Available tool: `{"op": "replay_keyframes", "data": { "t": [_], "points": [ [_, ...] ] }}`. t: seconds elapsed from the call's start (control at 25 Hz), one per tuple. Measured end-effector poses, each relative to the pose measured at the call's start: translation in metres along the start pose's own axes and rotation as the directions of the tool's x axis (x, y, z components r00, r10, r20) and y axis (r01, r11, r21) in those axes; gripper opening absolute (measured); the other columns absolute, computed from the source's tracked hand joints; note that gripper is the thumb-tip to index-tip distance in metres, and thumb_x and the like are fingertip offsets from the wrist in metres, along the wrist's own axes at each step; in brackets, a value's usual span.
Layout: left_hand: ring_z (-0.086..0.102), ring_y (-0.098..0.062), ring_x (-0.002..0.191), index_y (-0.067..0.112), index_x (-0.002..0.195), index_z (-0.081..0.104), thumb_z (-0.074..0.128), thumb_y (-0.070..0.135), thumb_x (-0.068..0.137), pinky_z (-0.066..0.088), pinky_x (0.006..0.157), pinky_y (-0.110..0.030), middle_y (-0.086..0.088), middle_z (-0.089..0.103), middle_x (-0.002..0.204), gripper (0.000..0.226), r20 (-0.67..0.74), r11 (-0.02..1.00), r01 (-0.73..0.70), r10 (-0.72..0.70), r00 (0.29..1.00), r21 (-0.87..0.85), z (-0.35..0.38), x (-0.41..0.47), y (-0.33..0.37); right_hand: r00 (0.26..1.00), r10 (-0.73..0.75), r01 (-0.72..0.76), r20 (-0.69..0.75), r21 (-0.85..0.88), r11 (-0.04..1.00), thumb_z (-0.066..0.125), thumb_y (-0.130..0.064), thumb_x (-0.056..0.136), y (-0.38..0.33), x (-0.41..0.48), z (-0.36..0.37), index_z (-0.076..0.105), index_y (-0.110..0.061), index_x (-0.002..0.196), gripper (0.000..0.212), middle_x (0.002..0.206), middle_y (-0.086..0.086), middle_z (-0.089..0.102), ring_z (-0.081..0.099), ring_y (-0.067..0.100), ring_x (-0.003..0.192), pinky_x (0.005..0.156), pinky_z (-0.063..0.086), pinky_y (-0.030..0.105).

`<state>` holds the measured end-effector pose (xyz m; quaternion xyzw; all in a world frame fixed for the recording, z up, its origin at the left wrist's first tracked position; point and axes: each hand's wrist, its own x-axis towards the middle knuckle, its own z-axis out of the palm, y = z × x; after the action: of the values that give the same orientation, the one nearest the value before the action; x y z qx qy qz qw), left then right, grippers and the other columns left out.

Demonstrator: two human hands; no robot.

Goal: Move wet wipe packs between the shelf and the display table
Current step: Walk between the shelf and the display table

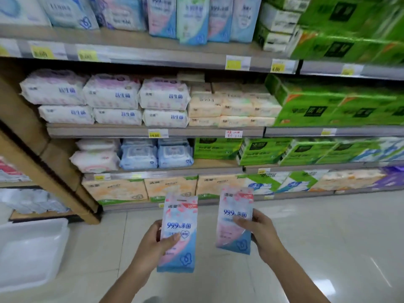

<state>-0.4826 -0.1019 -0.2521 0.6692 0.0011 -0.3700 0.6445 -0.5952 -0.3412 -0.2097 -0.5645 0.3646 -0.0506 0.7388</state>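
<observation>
1. Hands: our left hand [156, 241] held one pink-and-blue wet wipe pack [178, 234] upright, thumb across its front; our right hand [254, 228] held a second wet wipe pack [235, 219] the same way. Both packs were in the air over the floor [306, 237], near us, apart from each other.
2. Shelf [153, 132]: it stood far ahead, fully stocked; matching upright packs [162, 16] sat on the top tier.
3. Tray [28, 248]: white, near left, nothing visible inside.
4. Display tabletop: not in view.
5. Handling note: we judged the packs soft and slippery, so a firm pinch at mid-body suited them, labels kept facing us.
6. Placement note: we judged that setting down one pack at a time would keep the row tidy.
</observation>
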Motion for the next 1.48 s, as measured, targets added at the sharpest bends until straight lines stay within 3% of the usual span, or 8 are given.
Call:
{"op": "replay_keyframes", "data": {
  "t": [0.12,0.4,0.52,0.72,0.92,1.16,1.36,1.48],
  "points": [
    [0.071,-0.022,0.083,0.009,0.109,0.058,0.092,0.044,0.028,0.054,0.067,-0.033,-0.01,0.075,0.094,0.095,0.012,0.999,-0.036,0.036,0.999,-0.007,0.002,0.034,0.034,0.991,-0.101,0.104,0.085,-0.032,0.994,0.081,-0.008,0.059,-0.076,0.06,0.02,0.068,-0.003,0.104,0.047,0.093,0.015,0.074,0.07,0.027,0.074,0.062,0.053,0.032],
    [0.072,-0.013,0.086,0.02,0.111,0.06,0.093,0.043,0.035,0.056,0.064,-0.021,0.0,0.075,0.095,0.086,-0.013,0.945,-0.314,0.314,0.949,-0.091,-0.023,0.133,0.208,0.96,-0.229,0.225,0.161,0.042,0.974,0.091,-0.013,0.052,-0.186,0.144,0.085,0.072,-0.01,0.1,0.052,0.098,0.016,0.074,0.07,0.034,0.09,0.078,0.054,0.042],
    [0.071,-0.007,0.082,0.022,0.113,0.06,0.08,0.018,0.068,0.055,0.061,-0.019,0.004,0.075,0.093,0.05,-0.02,0.884,-0.459,0.459,0.888,-0.084,-0.029,0.159,0.293,0.927,-0.303,0.294,0.223,0.074,0.953,0.091,-0.021,0.041,-0.24,0.169,0.105,0.073,-0.009,0.103,0.066,0.1,0.02,0.072,0.069,0.036,0.094,0.085,0.054,0.045],
    [0.072,-0.013,0.087,0.016,0.115,0.061,0.085,0.007,0.062,0.054,0.064,-0.015,-0.005,0.075,0.096,0.059,0.006,0.802,-0.594,0.596,0.803,-0.068,-0.025,0.182,0.377,0.825,-0.464,0.464,0.323,0.08,0.882,0.096,-0.031,0.037,-0.317,0.195,0.117,0.074,-0.017,0.102,0.07,0.102,0.009,0.074,0.07,0.022,0.096,0.069,0.057,0.024],
    [0.072,-0.019,0.088,0.014,0.112,0.06,0.095,0.031,0.041,0.056,0.064,-0.021,-0.011,0.074,0.098,0.081,0.03,0.721,-0.68,0.689,0.724,-0.13,-0.008,0.198,0.422,0.787,-0.509,0.499,0.348,0.126,0.857,0.097,-0.031,0.021,-0.365,0.223,0.127,0.072,-0.005,0.101,0.088,0.099,0.019,0.073,0.071,0.031,0.089,0.064,0.059,0.031],
    [0.072,-0.021,0.086,0.013,0.107,0.06,0.077,0.011,0.057,0.059,0.07,-0.027,-0.008,0.075,0.097,0.053,-0.06,0.673,-0.735,0.733,0.678,-0.084,0.001,0.217,0.454,0.74,-0.599,0.595,0.307,0.116,0.795,0.086,-0.008,0.056,-0.405,0.236,0.137,0.07,-0.01,0.097,0.044,0.096,0.01,0.075,0.072,0.027,0.085,0.068,0.061,0.037],
    [0.071,-0.017,0.089,0.017,0.108,0.058,0.069,0.007,0.072,0.057,0.078,-0.029,-0.002,0.075,0.098,0.039,-0.091,0.643,-0.764,0.759,0.645,-0.051,-0.002,0.225,0.471,0.703,-0.645,0.645,0.3,0.113,0.755,0.094,-0.043,0.031,-0.42,0.246,0.139,0.069,-0.01,0.102,0.082,0.101,0.01,0.074,0.071,0.029,0.091,0.074,0.06,0.039],
    [0.069,-0.018,0.095,0.017,0.113,0.056,0.075,0.009,0.071,0.056,0.081,-0.029,-0.003,0.073,0.105,0.047,-0.106,0.628,-0.778,0.773,0.626,-0.015,-0.012,0.239,0.481,0.707,-0.657,0.644,0.261,0.144,0.751,0.086,-0.025,0.055,-0.432,0.253,0.135,0.067,-0.007,0.105,0.056,0.098,0.01,0.075,0.072,0.027,0.086,0.065,0.06,0.035]
  ]
}}
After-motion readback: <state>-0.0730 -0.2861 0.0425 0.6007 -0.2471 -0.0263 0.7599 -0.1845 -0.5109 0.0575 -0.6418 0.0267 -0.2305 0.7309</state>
